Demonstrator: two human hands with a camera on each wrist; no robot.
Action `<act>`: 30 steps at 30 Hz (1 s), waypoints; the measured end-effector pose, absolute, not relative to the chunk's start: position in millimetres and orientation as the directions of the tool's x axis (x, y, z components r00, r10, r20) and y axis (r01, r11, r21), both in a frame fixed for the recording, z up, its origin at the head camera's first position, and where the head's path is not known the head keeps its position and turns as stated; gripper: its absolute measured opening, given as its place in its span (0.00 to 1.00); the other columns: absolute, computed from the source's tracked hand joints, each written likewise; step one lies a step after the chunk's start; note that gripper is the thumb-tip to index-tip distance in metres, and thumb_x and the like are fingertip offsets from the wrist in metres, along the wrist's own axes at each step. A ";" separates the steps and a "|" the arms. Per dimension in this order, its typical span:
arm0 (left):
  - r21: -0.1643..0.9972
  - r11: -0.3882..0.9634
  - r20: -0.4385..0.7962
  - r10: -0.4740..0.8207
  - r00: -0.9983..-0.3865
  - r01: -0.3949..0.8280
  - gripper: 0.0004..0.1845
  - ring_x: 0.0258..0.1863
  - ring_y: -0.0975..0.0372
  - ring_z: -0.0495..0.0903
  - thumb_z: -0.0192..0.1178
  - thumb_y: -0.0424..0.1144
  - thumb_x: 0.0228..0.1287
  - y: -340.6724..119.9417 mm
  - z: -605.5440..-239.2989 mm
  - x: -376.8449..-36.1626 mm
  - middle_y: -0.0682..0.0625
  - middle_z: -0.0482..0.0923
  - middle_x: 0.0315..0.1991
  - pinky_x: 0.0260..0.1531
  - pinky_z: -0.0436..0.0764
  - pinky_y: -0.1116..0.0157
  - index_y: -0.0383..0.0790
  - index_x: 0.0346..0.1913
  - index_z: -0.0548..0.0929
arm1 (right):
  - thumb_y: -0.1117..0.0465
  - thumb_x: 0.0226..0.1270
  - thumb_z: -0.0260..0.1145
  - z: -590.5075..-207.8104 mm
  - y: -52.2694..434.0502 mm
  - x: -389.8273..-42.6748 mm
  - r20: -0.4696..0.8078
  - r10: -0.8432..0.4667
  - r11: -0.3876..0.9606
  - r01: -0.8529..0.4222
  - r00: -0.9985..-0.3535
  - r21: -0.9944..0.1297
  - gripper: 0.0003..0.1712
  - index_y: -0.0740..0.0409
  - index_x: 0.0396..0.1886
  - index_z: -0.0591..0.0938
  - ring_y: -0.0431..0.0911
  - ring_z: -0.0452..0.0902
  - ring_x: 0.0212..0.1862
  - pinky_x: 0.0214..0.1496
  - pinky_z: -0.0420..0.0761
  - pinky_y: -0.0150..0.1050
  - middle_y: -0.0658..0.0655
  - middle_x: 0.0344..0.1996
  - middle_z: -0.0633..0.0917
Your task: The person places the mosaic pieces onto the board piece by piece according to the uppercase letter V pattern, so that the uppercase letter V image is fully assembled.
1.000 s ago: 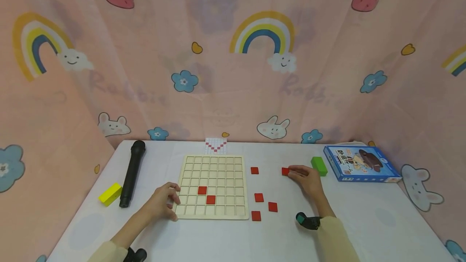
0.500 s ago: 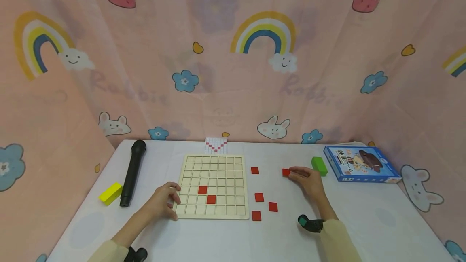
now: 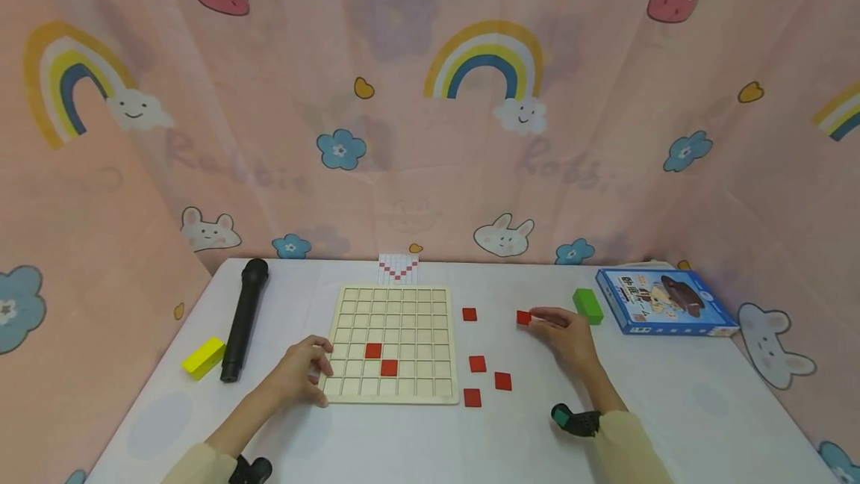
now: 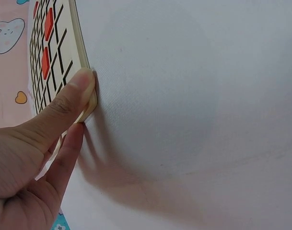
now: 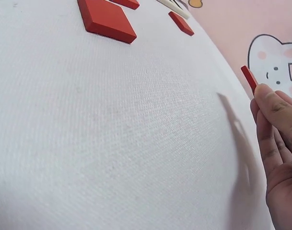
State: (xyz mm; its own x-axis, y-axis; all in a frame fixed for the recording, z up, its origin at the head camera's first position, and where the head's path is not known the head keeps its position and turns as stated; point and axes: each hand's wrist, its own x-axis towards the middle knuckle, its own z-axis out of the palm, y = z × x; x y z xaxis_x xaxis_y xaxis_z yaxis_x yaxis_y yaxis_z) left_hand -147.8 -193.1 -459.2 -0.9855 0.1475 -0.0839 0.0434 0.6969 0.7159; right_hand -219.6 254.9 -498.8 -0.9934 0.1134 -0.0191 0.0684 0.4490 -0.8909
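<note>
My right hand (image 3: 566, 334) pinches a small red square tile (image 5: 250, 77) between thumb and fingers, a little above the table, with its shadow falling apart from it. At the left side of a cream grid board (image 3: 419, 327), my left hand (image 3: 298, 372) grips the edge; in the left wrist view the thumb (image 4: 81, 84) presses near the board's corner and a finger lies against its side. Two red tiles sit in the grid, one (image 3: 373, 350) diagonally above the other (image 3: 389, 368). Right of the board lie several loose red tiles, among them one near the front (image 3: 472, 397).
A pattern card (image 3: 399, 269) stands behind the board. To the left lie a black microphone (image 3: 245, 320) and a yellow block (image 3: 204, 358). On the right are a green block (image 3: 587, 306) and a blue box (image 3: 665, 302). A printed pink curtain (image 3: 403, 193) surrounds the table.
The right hand, with the red tile pinched in it, has shifted only very slightly to the left. My left hand and the board keep their places.
</note>
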 end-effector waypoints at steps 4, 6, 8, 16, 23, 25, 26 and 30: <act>0.716 0.697 -0.080 0.152 -0.985 0.049 0.23 0.38 0.59 0.75 0.76 0.16 0.17 -193.2 -459.3 -147.8 0.46 0.74 0.49 0.28 0.79 0.68 0.35 0.22 0.78 | 0.62 0.64 0.66 -498.5 251.5 -217.6 -0.022 0.122 0.443 0.074 -0.992 -0.894 0.19 0.61 0.55 0.80 0.54 0.74 0.60 0.57 0.74 0.38 0.62 0.54 0.81; 0.713 0.699 -0.076 0.157 -0.985 0.056 0.23 0.38 0.58 0.76 0.76 0.16 0.17 -193.5 -459.2 -147.8 0.46 0.74 0.49 0.29 0.79 0.68 0.35 0.23 0.78 | 0.61 0.64 0.67 -498.4 248.9 -216.7 -0.024 0.122 0.437 0.075 -0.992 -0.896 0.20 0.60 0.55 0.80 0.54 0.74 0.60 0.55 0.76 0.34 0.61 0.54 0.81; 0.711 0.701 -0.075 0.156 -0.985 0.057 0.23 0.38 0.58 0.75 0.76 0.16 0.17 -193.7 -459.5 -148.2 0.46 0.74 0.49 0.29 0.79 0.67 0.35 0.23 0.78 | 0.61 0.63 0.67 -497.8 246.1 -215.8 -0.030 0.122 0.432 0.080 -0.992 -0.898 0.19 0.60 0.54 0.81 0.54 0.73 0.60 0.53 0.77 0.32 0.61 0.54 0.81; 0.695 0.718 -0.104 0.128 -0.986 0.020 0.23 0.38 0.59 0.74 0.77 0.17 0.18 -193.0 -460.3 -149.4 0.47 0.74 0.50 0.29 0.78 0.68 0.36 0.23 0.78 | 0.61 0.63 0.67 -496.4 237.2 -209.3 -0.049 0.108 0.409 0.089 -0.993 -0.908 0.19 0.60 0.54 0.81 0.54 0.72 0.61 0.51 0.77 0.30 0.61 0.53 0.82; 0.707 0.703 -0.062 0.177 -0.982 0.082 0.23 0.37 0.57 0.75 0.77 0.19 0.18 -197.1 -462.1 -148.4 0.42 0.73 0.49 0.28 0.79 0.67 0.36 0.23 0.78 | 0.61 0.63 0.68 -497.4 226.3 -202.9 -0.055 0.126 0.390 0.101 -0.990 -0.915 0.18 0.59 0.53 0.82 0.53 0.74 0.59 0.49 0.77 0.28 0.60 0.52 0.83; 0.708 0.701 -0.058 0.181 -0.982 0.087 0.22 0.36 0.57 0.75 0.77 0.18 0.19 -196.7 -462.0 -148.6 0.42 0.74 0.49 0.29 0.79 0.67 0.36 0.23 0.78 | 0.62 0.63 0.68 -498.1 222.6 -201.2 -0.048 0.130 0.389 0.095 -0.990 -0.916 0.18 0.60 0.53 0.82 0.53 0.74 0.59 0.49 0.78 0.28 0.60 0.51 0.83; 0.707 0.701 -0.057 0.181 -0.982 0.089 0.22 0.36 0.58 0.75 0.77 0.18 0.19 -196.3 -461.5 -148.6 0.42 0.74 0.49 0.29 0.79 0.67 0.36 0.23 0.79 | 0.62 0.63 0.68 -498.1 220.6 -200.3 -0.043 0.128 0.388 0.090 -0.991 -0.917 0.18 0.60 0.53 0.82 0.53 0.74 0.59 0.49 0.78 0.29 0.60 0.51 0.83; 0.712 0.701 -0.084 0.147 -0.985 0.044 0.22 0.38 0.58 0.75 0.76 0.17 0.19 -194.3 -460.7 -148.8 0.45 0.74 0.50 0.30 0.79 0.67 0.36 0.23 0.79 | 0.63 0.62 0.68 -498.1 211.2 -198.9 -0.027 0.122 0.390 0.072 -0.992 -0.918 0.18 0.61 0.51 0.82 0.53 0.77 0.56 0.50 0.78 0.31 0.60 0.50 0.83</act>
State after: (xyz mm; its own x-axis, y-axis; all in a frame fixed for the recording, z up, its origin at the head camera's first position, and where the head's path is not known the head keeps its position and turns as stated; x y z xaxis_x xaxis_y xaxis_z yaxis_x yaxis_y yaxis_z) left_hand -148.8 -194.3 -460.7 -0.9855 0.1475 -0.0841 0.0441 0.7005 0.7123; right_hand -198.9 211.2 -498.1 -0.9922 0.1218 -0.0266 0.0724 0.3896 -0.9181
